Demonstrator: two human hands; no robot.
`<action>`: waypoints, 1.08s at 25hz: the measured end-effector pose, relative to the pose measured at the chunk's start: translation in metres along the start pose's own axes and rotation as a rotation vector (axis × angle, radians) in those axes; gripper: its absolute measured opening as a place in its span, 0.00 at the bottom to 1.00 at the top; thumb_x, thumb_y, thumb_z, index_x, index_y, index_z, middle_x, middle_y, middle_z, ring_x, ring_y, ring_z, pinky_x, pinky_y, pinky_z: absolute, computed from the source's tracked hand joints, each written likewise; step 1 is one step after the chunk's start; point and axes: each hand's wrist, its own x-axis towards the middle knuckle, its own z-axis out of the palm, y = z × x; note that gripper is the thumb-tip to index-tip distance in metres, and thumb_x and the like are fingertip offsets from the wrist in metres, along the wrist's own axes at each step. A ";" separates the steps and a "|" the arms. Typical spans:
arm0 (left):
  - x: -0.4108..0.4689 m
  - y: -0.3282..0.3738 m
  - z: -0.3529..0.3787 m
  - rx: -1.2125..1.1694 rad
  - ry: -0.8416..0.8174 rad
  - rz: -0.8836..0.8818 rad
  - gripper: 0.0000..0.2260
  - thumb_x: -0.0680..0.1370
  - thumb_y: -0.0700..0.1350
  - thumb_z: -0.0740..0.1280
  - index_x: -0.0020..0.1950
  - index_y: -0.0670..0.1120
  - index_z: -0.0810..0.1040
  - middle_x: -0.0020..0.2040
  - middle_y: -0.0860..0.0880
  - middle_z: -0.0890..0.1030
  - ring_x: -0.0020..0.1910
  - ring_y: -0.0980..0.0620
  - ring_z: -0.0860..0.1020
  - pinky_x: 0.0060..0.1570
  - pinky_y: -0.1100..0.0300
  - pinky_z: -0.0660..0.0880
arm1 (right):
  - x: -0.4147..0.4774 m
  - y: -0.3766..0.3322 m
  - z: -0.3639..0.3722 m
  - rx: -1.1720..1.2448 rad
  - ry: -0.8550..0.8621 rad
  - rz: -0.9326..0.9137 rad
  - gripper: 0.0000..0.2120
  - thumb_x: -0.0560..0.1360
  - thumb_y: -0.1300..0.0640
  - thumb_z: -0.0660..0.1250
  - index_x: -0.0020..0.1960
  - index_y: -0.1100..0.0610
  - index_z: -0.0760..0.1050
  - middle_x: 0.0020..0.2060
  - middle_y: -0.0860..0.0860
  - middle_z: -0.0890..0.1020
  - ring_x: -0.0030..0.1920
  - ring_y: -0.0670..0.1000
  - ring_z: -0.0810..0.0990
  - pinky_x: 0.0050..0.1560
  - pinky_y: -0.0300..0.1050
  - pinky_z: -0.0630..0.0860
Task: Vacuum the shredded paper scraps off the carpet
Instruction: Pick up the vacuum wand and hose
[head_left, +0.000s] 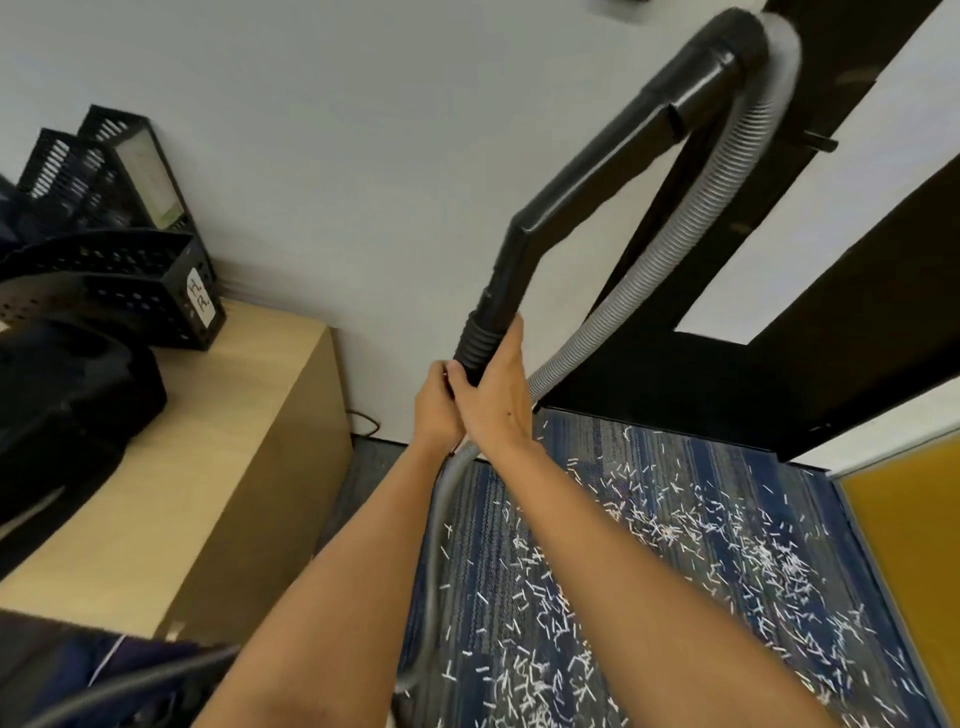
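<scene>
Two bare forearms come up from the lower edge and meet on one black vacuum wand. The left hand is curled round the tube just below its ribbed cuff. The right hand lies against the left, wrapped over the cuff with its thumb hooked across the front, so both hands grip the wand close together. From the grip the wand rises, bends once and slants up to the right. At its top one grey corrugated hose joins it, loops back down behind the hands and runs on toward the floor. Below and right of the arms lie the shredded paper scraps, far too many to count. These thin white slivers are strewn thickly over a blue striped carpet, well apart from the raised wand. At left stands one pale wooden cabinet. On it are two upright black mesh file holders and one black mesh tray with a white label. A plain white wall is behind, with one thin cable at its foot, a black door frame to the right, and a yellow panel at the far right edge.
</scene>
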 end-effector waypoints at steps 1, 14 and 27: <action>-0.022 -0.010 0.008 0.061 -0.014 0.006 0.04 0.80 0.38 0.59 0.54 0.41 0.72 0.45 0.45 0.78 0.47 0.48 0.76 0.48 0.56 0.76 | -0.019 0.010 -0.013 0.076 0.017 0.004 0.40 0.75 0.56 0.68 0.78 0.54 0.47 0.65 0.54 0.71 0.62 0.54 0.74 0.63 0.53 0.73; -0.234 0.010 0.033 0.525 0.212 0.108 0.10 0.80 0.39 0.59 0.53 0.35 0.77 0.47 0.37 0.80 0.47 0.38 0.79 0.45 0.48 0.76 | -0.180 -0.008 -0.105 0.482 0.333 -0.148 0.44 0.65 0.70 0.70 0.75 0.53 0.55 0.56 0.56 0.77 0.48 0.54 0.80 0.44 0.49 0.81; -0.301 -0.176 -0.126 0.330 -0.275 0.008 0.27 0.75 0.40 0.69 0.71 0.38 0.64 0.63 0.39 0.75 0.61 0.43 0.74 0.54 0.59 0.70 | -0.331 -0.008 0.058 0.305 0.208 -0.020 0.33 0.69 0.66 0.70 0.72 0.62 0.62 0.49 0.58 0.80 0.44 0.54 0.80 0.43 0.46 0.79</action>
